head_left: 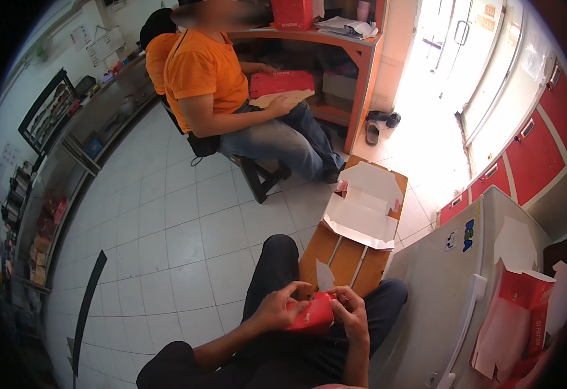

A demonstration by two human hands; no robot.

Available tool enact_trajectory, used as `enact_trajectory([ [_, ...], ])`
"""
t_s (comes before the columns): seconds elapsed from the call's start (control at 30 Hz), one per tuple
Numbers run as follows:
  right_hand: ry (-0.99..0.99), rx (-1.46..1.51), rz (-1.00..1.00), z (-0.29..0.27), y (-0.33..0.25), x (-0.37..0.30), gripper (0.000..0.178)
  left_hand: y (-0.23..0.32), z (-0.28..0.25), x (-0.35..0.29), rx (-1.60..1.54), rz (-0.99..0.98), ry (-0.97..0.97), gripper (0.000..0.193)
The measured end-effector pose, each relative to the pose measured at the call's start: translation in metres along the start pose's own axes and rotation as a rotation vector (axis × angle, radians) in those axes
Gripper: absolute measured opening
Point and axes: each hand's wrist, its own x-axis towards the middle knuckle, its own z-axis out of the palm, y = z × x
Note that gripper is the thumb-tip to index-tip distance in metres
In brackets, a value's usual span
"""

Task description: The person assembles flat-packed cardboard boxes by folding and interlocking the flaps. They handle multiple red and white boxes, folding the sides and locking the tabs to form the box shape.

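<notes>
Above my lap I hold a small red paperboard box (314, 316), partly folded, with a pale flap (325, 276) standing up at its far side. My left hand (279, 310) grips the box's left side, thumb on top. On the right, my right hand (351, 314) pinches the far right edge of the same box with bent fingers. Just beyond, an open carton (362, 206) with a white inside lies on the wooden bench (325, 249).
A co-worker in an orange shirt (202, 71) sits ahead, holding a red flattened carton (282, 83). Close on my right stands a pale fridge (445, 285), with open red cartons (520, 311) beside it. Shoes (373, 133) lie near the orange shelf unit (361, 71).
</notes>
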Motion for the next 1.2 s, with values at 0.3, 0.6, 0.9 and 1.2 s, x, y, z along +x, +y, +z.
enact_trajectory([
  [0.3,0.255,0.044,-0.323,0.018,-0.009,0.006,0.007,0.001,-0.007,0.007,0.039,0.058,0.089,0.042],
  [0.6,-0.121,-0.619,-0.162,0.014,-0.044,0.007,0.029,0.001,0.0,0.006,0.092,0.087,0.143,0.039],
  [0.9,0.085,-0.521,-0.141,0.013,-0.019,-0.004,0.039,0.013,0.0,0.004,0.093,0.191,0.047,0.039],
  [1.2,0.065,-1.19,-0.581,0.04,-0.057,-0.016,0.067,0.035,0.002,0.016,-0.016,0.26,0.052,0.044],
])
